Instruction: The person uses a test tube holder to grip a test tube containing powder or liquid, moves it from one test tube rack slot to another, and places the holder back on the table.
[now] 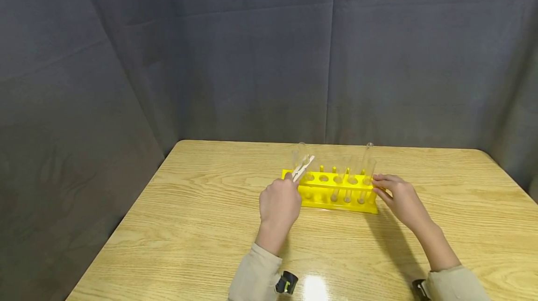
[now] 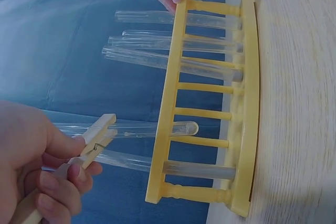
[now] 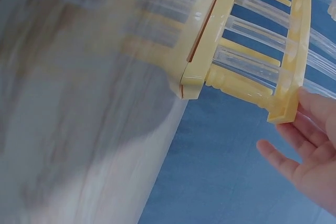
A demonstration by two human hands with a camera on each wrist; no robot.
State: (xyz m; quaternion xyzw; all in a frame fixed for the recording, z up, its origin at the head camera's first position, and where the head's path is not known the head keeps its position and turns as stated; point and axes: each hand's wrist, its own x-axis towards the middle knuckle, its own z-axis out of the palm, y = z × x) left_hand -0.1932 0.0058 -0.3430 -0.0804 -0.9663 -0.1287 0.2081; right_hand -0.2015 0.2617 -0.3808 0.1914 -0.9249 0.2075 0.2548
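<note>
"Where does the rack stand?"

"The yellow rack [image 1: 332,184] sits on the wooden table [image 1: 189,235], toward the far edge and right of the middle. Its long axis runs left to right, at a slight slant: the right end lies a little nearer than the left."

"And the left hand?"

"The left hand [image 1: 279,200], at the rack's near left side, has its fingers curled round a wooden clamp [image 1: 300,171]. The clamp points far and to the right, rising away from the fist."

"What is at its tip?"

"A glass tube [image 2: 134,129], rounded end down, close to upright. That end passes through the rack's upper bar and stops above the base. I cannot tell how tightly the clamp bites."

"Any tube beside it?"

"Yes, the leftmost tube [image 2: 199,170] stands just beside it and reaches down to the base. Several clear tubes [image 2: 210,70] stand toward the right end, roughly upright too."

"The right hand?"

"The right hand [image 1: 399,198] pinches the right end of the upper bar, in a narrow hold between thumb and fingers; one finger stretches out clear of the rack."

"Behind it all?"

"Grey cloth [image 1: 252,72], hanging beyond the table's far edge."
</note>
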